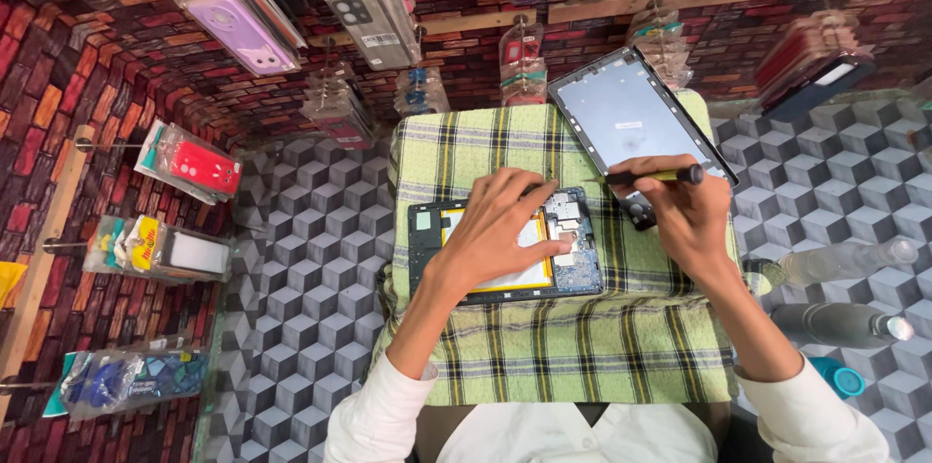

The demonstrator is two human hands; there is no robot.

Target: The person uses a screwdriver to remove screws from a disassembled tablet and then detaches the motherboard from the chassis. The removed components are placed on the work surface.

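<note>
An opened tablet (432, 230) lies on a green plaid cloth (544, 337), its yellow-edged battery and blue circuit board exposed. My left hand (500, 225) rests flat on the battery, fingers spread toward the board (573, 269). My right hand (684, 215) holds a screwdriver (655, 175) with a yellow-green shaft and black handle, its tip pointing left near the tablet's upper right corner. The tablet's detached screen panel (621, 114) leans beyond it, face up, behind my right hand. A small dark part (639, 211) lies by my right thumb.
The cloth covers a small stand over a floor of grey cube pattern (311, 269). Packaged phone cases (233, 21) hang on brick-patterned walls all round. Two bottles (845, 264) lie at the right, with a teal cap (837, 378) near my right sleeve.
</note>
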